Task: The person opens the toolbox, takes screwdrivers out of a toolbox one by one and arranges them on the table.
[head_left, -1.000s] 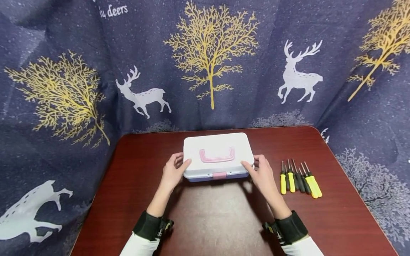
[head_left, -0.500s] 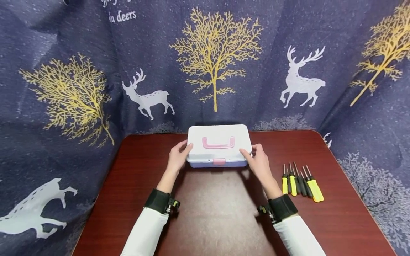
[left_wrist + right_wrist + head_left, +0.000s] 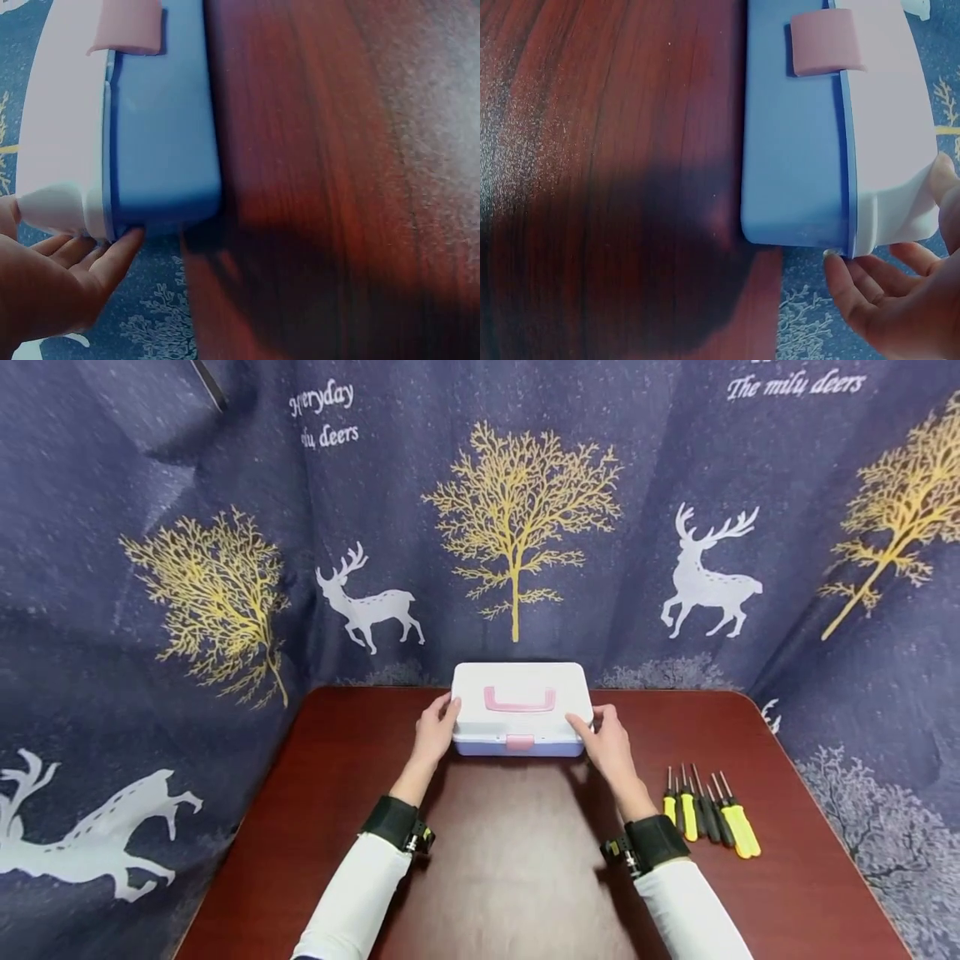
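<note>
A toolbox [image 3: 480, 725] with a white lid, a light blue base, a pink handle [image 3: 519, 700] and a pink latch [image 3: 520, 742] sits closed at the back edge of the table. My left hand [image 3: 435, 731] grips its left end, thumb on the lid's corner and fingers along the side. At the opposite end, my right hand [image 3: 609, 745] holds it the same way. The left wrist view has the fingers [image 3: 112, 262] under the lid's rim, against the end wall. In the right wrist view the fingertips [image 3: 836, 266] lie right at the rim.
Several screwdrivers [image 3: 708, 814] with yellow or black handles lie in a row on the right of the dark red wooden table [image 3: 510, 860]. A navy curtain [image 3: 570, 593] printed with deer and trees hangs right behind the table's back edge.
The toolbox has moved away toward the back edge and now stands squarer to it, both hands keeping their grip on its ends. The head view has tilted up. The screwdrivers have stayed put.
</note>
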`<state>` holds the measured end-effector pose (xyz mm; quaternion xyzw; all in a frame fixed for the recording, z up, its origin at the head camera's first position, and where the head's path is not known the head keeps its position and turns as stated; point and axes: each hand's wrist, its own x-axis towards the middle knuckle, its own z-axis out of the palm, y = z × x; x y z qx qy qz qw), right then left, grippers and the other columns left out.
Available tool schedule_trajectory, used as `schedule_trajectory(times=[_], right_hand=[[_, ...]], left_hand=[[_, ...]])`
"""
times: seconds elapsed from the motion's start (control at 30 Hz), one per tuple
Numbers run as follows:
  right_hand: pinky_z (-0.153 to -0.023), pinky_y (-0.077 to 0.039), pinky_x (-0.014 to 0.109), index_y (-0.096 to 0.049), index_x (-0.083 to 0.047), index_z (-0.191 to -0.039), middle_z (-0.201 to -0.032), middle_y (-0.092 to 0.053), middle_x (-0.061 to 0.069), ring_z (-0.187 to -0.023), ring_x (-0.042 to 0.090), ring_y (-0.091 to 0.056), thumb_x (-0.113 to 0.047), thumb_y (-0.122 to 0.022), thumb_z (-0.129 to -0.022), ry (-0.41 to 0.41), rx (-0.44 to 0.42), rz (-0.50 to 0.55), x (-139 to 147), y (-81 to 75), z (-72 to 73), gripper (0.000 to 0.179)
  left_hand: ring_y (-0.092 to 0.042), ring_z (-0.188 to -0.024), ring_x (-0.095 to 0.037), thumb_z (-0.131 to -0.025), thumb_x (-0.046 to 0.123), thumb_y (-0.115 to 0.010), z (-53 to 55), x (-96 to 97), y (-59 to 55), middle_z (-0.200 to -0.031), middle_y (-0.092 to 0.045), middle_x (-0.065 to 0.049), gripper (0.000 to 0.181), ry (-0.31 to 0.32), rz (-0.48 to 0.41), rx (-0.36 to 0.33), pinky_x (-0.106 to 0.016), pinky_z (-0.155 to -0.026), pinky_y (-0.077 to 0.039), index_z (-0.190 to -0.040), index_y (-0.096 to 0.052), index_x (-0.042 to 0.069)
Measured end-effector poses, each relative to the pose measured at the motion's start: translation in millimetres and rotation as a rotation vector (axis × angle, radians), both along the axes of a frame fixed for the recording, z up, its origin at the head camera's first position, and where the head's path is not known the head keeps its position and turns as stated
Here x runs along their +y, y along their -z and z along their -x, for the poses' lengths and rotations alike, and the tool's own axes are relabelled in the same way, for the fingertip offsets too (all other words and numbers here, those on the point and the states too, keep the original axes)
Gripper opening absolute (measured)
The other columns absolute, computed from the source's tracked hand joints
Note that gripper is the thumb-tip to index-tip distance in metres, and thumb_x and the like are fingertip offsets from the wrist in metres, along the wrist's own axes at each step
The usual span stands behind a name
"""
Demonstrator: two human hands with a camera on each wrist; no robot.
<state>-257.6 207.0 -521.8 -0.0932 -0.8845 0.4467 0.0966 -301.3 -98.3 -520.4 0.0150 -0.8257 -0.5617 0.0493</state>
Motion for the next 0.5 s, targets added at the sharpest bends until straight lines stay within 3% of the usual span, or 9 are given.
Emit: schedule_trajectory(times=[0.1,0.17,0.23,0.3,0.4,0.5], right_hand=[[-0.100,-0.046,0.055,-0.045,0.001,-0.138,-0.131,-0.060,0.028,-0.115,0.043,-0.060,-0.045,-0.068,-0.099,0.012,0.012,0.031,-1,-6.7,10.3,0.065],[-0.104,-0.047,0.054,-0.042,0.002,-0.144,-0.140,-0.055,0.029,-0.122,0.043,-0.060,-0.041,-0.067,-0.101,0.032,0.047,0.092,-2,-8.7,3.8,0.065],[-0.107,-0.046,0.056,-0.040,0.002,-0.148,-0.146,-0.052,0.029,-0.129,0.045,-0.058,-0.036,-0.065,-0.103,0.046,0.105,0.133,-1,-9.4,-13.9,0.064],[-0.108,-0.046,0.057,-0.041,0.001,-0.150,-0.148,-0.050,0.028,-0.131,0.046,-0.056,-0.031,-0.063,-0.104,0.034,0.167,0.115,1,-9.8,-39.0,0.060],[-0.110,-0.042,0.061,-0.046,0.004,-0.147,-0.145,-0.053,0.030,-0.134,0.046,-0.051,-0.028,-0.062,-0.105,-0.031,0.230,-0.056,6,-12.1,-74.2,0.054],[-0.112,-0.035,0.065,-0.051,0.008,-0.143,-0.144,-0.052,0.032,-0.138,0.049,-0.045,-0.021,-0.066,-0.103,-0.069,0.311,-0.216,10,-14.9,-97.9,0.051]], left_hand=[[-0.057,-0.132,-0.038,-0.110,0.038,-0.050,8.1,-0.6,-5.4,-0.144,-0.060,-0.021,0.053,0.009,0.035,0.023,-0.052,-0.113,-0.042,-0.151,-0.052,0.004],[-0.050,-0.140,-0.040,-0.113,0.036,-0.043,1.5,-4.1,-3.3,-0.152,-0.052,-0.022,0.055,0.027,0.084,0.033,-0.053,-0.117,-0.038,-0.155,-0.045,0.002],[-0.044,-0.144,-0.042,-0.114,0.035,-0.037,-17.5,-11.4,1.2,-0.157,-0.046,-0.023,0.056,0.052,0.180,0.064,-0.055,-0.119,-0.035,-0.158,-0.038,0.000],[-0.041,-0.146,-0.042,-0.114,0.037,-0.034,-45.4,-21.9,4.7,-0.160,-0.041,-0.023,0.059,0.069,0.298,0.086,-0.056,-0.119,-0.034,-0.160,-0.032,0.000],[-0.037,-0.150,-0.040,-0.113,0.046,-0.037,-86.8,-39.6,6.3,-0.163,-0.037,-0.023,0.067,0.094,0.442,0.107,-0.058,-0.119,-0.034,-0.161,-0.030,-0.001],[-0.027,-0.155,-0.039,-0.111,0.054,-0.038,-115.2,-53.9,4.2,-0.167,-0.029,-0.022,0.076,0.121,0.514,0.098,-0.062,-0.120,-0.029,-0.162,-0.026,-0.002]])
